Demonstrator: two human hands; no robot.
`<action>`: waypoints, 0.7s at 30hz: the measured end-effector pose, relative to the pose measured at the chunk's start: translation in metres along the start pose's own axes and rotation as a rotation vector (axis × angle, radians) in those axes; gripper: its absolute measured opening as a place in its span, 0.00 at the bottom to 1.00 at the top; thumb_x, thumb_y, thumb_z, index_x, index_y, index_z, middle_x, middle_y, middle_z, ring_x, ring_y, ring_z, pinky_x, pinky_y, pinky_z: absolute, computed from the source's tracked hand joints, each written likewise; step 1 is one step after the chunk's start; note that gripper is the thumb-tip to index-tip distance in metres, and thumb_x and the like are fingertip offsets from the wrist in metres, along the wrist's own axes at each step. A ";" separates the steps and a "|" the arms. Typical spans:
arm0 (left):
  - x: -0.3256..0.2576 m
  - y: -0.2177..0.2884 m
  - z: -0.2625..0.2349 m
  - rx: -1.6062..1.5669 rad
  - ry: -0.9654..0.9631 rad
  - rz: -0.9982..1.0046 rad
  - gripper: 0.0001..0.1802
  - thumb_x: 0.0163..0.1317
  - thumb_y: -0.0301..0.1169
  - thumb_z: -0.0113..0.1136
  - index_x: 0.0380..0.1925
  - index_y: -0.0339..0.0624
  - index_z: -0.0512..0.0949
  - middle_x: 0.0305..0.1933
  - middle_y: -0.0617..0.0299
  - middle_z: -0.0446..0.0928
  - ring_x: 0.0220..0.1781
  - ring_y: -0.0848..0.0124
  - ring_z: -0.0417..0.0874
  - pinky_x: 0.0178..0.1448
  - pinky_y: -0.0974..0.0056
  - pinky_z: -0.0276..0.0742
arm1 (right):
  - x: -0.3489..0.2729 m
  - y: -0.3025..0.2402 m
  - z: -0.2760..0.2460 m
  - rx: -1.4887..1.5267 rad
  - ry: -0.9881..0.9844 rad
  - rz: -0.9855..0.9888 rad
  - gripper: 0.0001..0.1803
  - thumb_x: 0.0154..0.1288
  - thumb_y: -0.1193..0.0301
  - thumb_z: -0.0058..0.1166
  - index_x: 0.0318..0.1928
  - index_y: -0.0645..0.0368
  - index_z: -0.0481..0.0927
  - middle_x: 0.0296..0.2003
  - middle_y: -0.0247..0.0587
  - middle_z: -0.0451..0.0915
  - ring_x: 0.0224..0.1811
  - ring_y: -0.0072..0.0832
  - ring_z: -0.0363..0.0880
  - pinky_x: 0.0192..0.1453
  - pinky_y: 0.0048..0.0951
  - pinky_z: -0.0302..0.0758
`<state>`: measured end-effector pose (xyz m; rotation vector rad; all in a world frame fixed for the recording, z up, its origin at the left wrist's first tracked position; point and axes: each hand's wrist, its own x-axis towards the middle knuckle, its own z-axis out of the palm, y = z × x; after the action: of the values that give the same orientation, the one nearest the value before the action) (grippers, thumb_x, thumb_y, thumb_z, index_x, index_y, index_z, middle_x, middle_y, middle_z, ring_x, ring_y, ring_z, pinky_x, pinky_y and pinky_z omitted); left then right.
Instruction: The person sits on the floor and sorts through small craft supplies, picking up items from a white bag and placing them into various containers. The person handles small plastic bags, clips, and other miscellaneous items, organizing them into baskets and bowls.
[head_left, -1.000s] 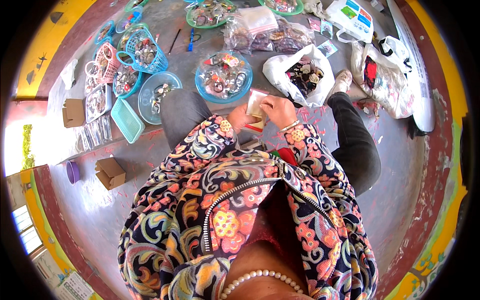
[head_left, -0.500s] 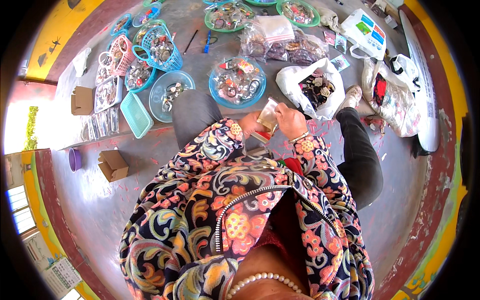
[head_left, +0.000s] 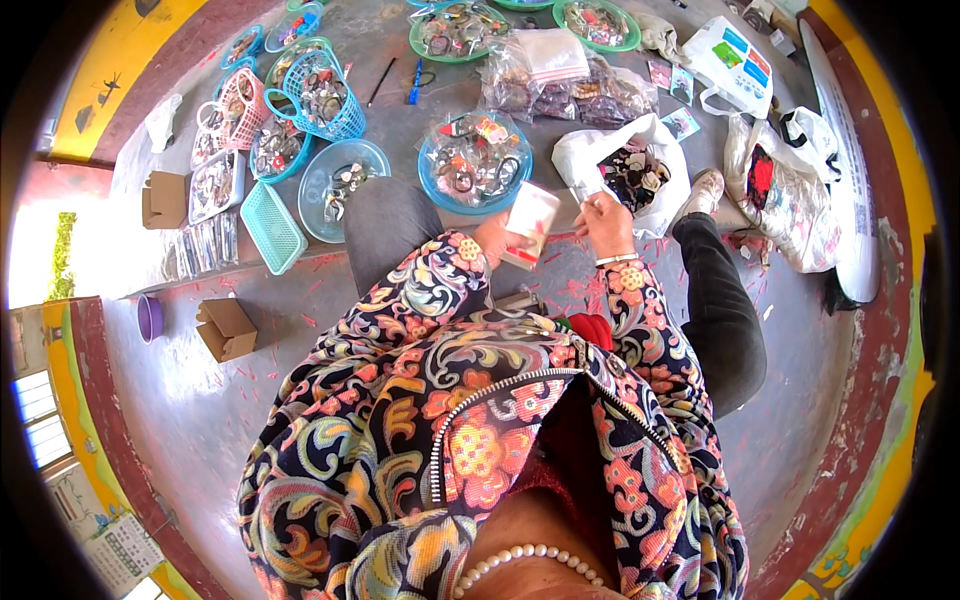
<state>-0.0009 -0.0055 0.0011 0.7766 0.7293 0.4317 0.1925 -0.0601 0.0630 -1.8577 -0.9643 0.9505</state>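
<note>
On the grey concrete floor (head_left: 250,400), the person sits with legs stretched forward and both hands raised in front of the patterned jacket. The left hand (head_left: 497,240) grips a small pale card with a pinkish face (head_left: 530,222) by its lower edge, fingers pressed around it. The right hand (head_left: 605,215) sits just beside the card's right side, fingertips bunched together as if pinching something tiny; what they pinch is too small to tell. Compared with a second ago, the card has come up from low and close to the body and now stands more upright between the hands, while the right hand has closed in on its edge. That suggests the card is being worked on, not merely carried. Just beyond the hands lies a round blue plastic bowl heaped with small trinkets (head_left: 476,160), and to its right an open white plastic bag holding dark pieces (head_left: 630,165). Further left rest a turquoise mesh tray (head_left: 273,226) and a blue wire basket (head_left: 322,95).
</note>
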 end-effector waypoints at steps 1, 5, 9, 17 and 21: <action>0.004 -0.001 -0.004 -0.052 0.064 0.043 0.24 0.43 0.17 0.58 0.45 0.37 0.70 0.39 0.58 0.77 0.38 0.67 0.79 0.44 0.64 0.74 | 0.002 0.002 -0.002 0.051 0.011 0.005 0.06 0.58 0.74 0.46 0.29 0.65 0.72 0.19 0.40 0.77 0.15 0.23 0.75 0.18 0.21 0.68; 0.031 0.007 -0.035 -0.122 0.269 0.052 0.21 0.47 0.17 0.54 0.45 0.37 0.69 0.41 0.56 0.75 0.42 0.61 0.78 0.41 0.57 0.76 | 0.008 0.013 -0.013 0.257 0.066 0.102 0.07 0.59 0.71 0.46 0.32 0.63 0.72 0.22 0.40 0.78 0.17 0.23 0.75 0.16 0.18 0.65; 0.062 0.013 -0.073 -0.037 0.475 0.074 0.20 0.48 0.19 0.52 0.45 0.40 0.70 0.41 0.56 0.75 0.41 0.60 0.78 0.42 0.57 0.75 | 0.006 0.015 -0.011 0.390 0.013 0.253 0.07 0.59 0.70 0.47 0.32 0.62 0.72 0.23 0.39 0.78 0.19 0.23 0.77 0.18 0.19 0.67; 0.074 0.024 -0.087 0.089 0.509 0.294 0.20 0.46 0.17 0.52 0.43 0.37 0.71 0.37 0.55 0.77 0.34 0.64 0.79 0.34 0.69 0.73 | 0.007 0.027 -0.010 0.473 -0.085 0.339 0.08 0.60 0.68 0.47 0.35 0.59 0.73 0.27 0.38 0.79 0.23 0.23 0.78 0.21 0.19 0.67; 0.062 0.026 -0.076 0.458 0.769 0.506 0.22 0.46 0.18 0.51 0.46 0.35 0.70 0.41 0.50 0.75 0.41 0.60 0.77 0.45 0.64 0.72 | 0.006 0.027 -0.009 0.629 -0.106 0.350 0.07 0.60 0.67 0.48 0.35 0.57 0.73 0.29 0.39 0.79 0.25 0.23 0.77 0.23 0.19 0.67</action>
<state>-0.0166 0.0843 -0.0433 1.2522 1.3819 1.0775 0.2092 -0.0678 0.0410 -1.4582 -0.3274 1.3846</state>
